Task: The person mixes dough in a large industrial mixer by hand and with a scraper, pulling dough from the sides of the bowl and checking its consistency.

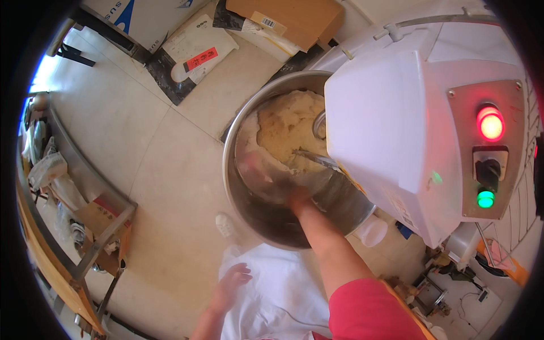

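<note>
A large steel mixer bowl [228, 175] holds a mass of pale yellow dough [283, 127]. A metal bar [318, 158] and part of a curved hook [319, 126] reach into the dough from under the white mixer head [374, 113]. My right hand [296, 195] is down inside the bowl at the dough's near edge, smeared by motion, its fingers hidden. Beside it, a blurred pale shape lies along the bowl's left wall; I cannot tell whether the hand holds it. My left hand [233, 283] hangs before my white apron [272, 277], fingers apart, holding nothing.
The mixer's control panel [487, 153] has a lit red lamp, a black knob and a lit green lamp. A cluttered metal-framed shelf [122, 212] stands at the left. Cardboard [289, 20] and a white bag [198, 48] lie beyond the bowl. A white container [373, 229] sits beneath the mixer.
</note>
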Action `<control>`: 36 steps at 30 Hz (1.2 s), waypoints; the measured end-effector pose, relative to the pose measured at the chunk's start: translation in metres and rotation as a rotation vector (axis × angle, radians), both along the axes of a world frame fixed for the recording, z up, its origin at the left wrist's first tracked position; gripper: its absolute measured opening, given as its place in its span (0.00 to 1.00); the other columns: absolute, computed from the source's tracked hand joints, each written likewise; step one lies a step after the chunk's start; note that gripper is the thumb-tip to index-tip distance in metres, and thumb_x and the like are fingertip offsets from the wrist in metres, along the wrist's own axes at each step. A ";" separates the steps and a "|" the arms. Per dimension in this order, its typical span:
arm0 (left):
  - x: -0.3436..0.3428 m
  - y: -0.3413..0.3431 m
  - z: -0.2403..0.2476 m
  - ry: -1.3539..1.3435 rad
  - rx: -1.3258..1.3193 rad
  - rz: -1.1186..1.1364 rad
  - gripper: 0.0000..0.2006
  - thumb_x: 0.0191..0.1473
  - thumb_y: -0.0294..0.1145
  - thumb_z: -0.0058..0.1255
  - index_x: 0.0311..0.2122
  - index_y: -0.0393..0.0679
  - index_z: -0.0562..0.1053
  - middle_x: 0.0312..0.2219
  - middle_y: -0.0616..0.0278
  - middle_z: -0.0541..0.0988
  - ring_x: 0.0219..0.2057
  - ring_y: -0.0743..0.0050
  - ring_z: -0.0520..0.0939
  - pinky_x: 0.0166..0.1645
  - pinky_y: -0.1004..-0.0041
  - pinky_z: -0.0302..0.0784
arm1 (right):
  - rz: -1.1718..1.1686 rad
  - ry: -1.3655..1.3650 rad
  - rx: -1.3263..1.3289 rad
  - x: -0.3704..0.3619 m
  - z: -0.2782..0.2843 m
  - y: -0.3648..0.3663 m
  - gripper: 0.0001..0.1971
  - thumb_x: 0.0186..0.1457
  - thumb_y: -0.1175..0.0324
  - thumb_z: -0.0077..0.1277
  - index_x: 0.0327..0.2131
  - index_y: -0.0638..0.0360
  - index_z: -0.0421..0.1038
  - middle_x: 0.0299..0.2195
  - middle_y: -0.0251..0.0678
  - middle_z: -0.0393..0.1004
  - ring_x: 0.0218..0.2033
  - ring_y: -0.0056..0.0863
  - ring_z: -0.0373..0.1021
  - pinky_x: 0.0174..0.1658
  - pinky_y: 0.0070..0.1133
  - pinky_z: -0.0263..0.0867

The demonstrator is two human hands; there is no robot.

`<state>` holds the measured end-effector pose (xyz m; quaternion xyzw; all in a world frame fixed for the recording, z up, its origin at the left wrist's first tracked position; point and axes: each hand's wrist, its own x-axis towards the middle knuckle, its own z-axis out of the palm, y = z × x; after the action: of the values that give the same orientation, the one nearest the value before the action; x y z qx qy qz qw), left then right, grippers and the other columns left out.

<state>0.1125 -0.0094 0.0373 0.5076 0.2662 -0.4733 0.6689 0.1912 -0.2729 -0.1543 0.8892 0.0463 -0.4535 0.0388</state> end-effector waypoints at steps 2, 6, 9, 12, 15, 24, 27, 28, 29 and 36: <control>0.003 -0.008 0.001 -0.003 -0.006 -0.011 0.22 0.51 0.43 0.33 0.44 0.34 0.59 0.36 0.55 0.66 0.38 0.68 0.69 0.43 0.72 0.65 | 0.083 -0.074 0.012 -0.003 0.002 -0.012 0.13 0.42 0.63 0.40 0.29 0.58 0.70 0.30 0.39 0.70 0.34 0.36 0.66 0.33 0.26 0.63; 0.008 -0.017 0.003 -0.030 -0.005 -0.062 0.21 0.51 0.42 0.32 0.44 0.35 0.59 0.37 0.55 0.66 0.38 0.69 0.69 0.44 0.72 0.64 | -0.133 0.254 -0.245 0.005 -0.008 -0.011 0.13 0.42 0.65 0.40 0.31 0.58 0.70 0.32 0.41 0.69 0.36 0.35 0.66 0.34 0.30 0.64; 0.008 -0.014 0.005 -0.034 0.011 -0.053 0.21 0.51 0.42 0.32 0.44 0.35 0.59 0.37 0.56 0.66 0.38 0.70 0.68 0.44 0.72 0.64 | -0.046 0.347 -0.334 -0.001 -0.015 -0.016 0.12 0.42 0.66 0.40 0.32 0.57 0.70 0.35 0.42 0.68 0.37 0.37 0.65 0.34 0.34 0.63; 0.008 -0.013 0.007 -0.037 -0.001 -0.018 0.21 0.51 0.43 0.32 0.44 0.35 0.59 0.37 0.56 0.66 0.38 0.71 0.68 0.44 0.72 0.64 | -0.032 0.363 -0.425 -0.013 -0.047 -0.048 0.13 0.42 0.64 0.42 0.33 0.56 0.69 0.37 0.42 0.67 0.37 0.40 0.65 0.33 0.36 0.63; 0.011 -0.019 0.007 -0.043 -0.041 -0.036 0.21 0.51 0.43 0.33 0.44 0.35 0.59 0.37 0.56 0.66 0.38 0.70 0.68 0.44 0.71 0.64 | -0.123 0.298 -0.497 -0.030 -0.068 -0.095 0.14 0.42 0.62 0.43 0.33 0.55 0.69 0.36 0.41 0.67 0.35 0.40 0.66 0.32 0.34 0.63; 0.006 -0.019 0.007 -0.015 -0.108 -0.070 0.21 0.51 0.42 0.34 0.44 0.35 0.59 0.38 0.56 0.66 0.38 0.69 0.68 0.44 0.72 0.64 | -0.318 -0.265 0.302 -0.002 0.087 -0.051 0.12 0.39 0.64 0.48 0.29 0.60 0.68 0.27 0.46 0.68 0.30 0.39 0.66 0.31 0.27 0.62; 0.012 -0.021 0.009 -0.026 -0.122 -0.117 0.21 0.51 0.42 0.35 0.44 0.35 0.60 0.38 0.56 0.66 0.38 0.69 0.68 0.44 0.72 0.64 | -0.608 -0.393 0.307 0.026 0.061 -0.040 0.14 0.40 0.63 0.48 0.31 0.61 0.67 0.27 0.48 0.68 0.31 0.42 0.65 0.33 0.28 0.61; 0.015 -0.022 0.010 -0.032 -0.123 -0.134 0.20 0.51 0.42 0.35 0.43 0.35 0.60 0.38 0.56 0.65 0.38 0.70 0.68 0.44 0.73 0.64 | -0.651 -0.348 0.184 0.034 0.047 -0.044 0.15 0.40 0.62 0.47 0.32 0.61 0.67 0.28 0.48 0.68 0.31 0.42 0.65 0.34 0.28 0.61; 0.017 -0.019 0.009 -0.053 -0.107 -0.141 0.20 0.51 0.42 0.35 0.43 0.35 0.60 0.38 0.56 0.66 0.38 0.70 0.68 0.44 0.73 0.64 | -0.596 -0.444 0.154 0.037 0.035 -0.051 0.15 0.40 0.62 0.47 0.32 0.61 0.67 0.28 0.49 0.67 0.31 0.41 0.65 0.33 0.29 0.60; 0.011 0.002 0.008 -0.077 -0.048 -0.172 0.20 0.50 0.42 0.36 0.43 0.36 0.61 0.38 0.57 0.66 0.38 0.71 0.68 0.43 0.74 0.63 | -0.469 -0.629 0.124 0.014 0.099 -0.078 0.11 0.41 0.64 0.45 0.29 0.59 0.67 0.23 0.46 0.69 0.27 0.40 0.66 0.31 0.29 0.61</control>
<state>0.1238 -0.0074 0.0457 0.5304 0.1843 -0.5151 0.6475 0.2054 -0.3506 -0.0552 0.9718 -0.1448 -0.1521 -0.1074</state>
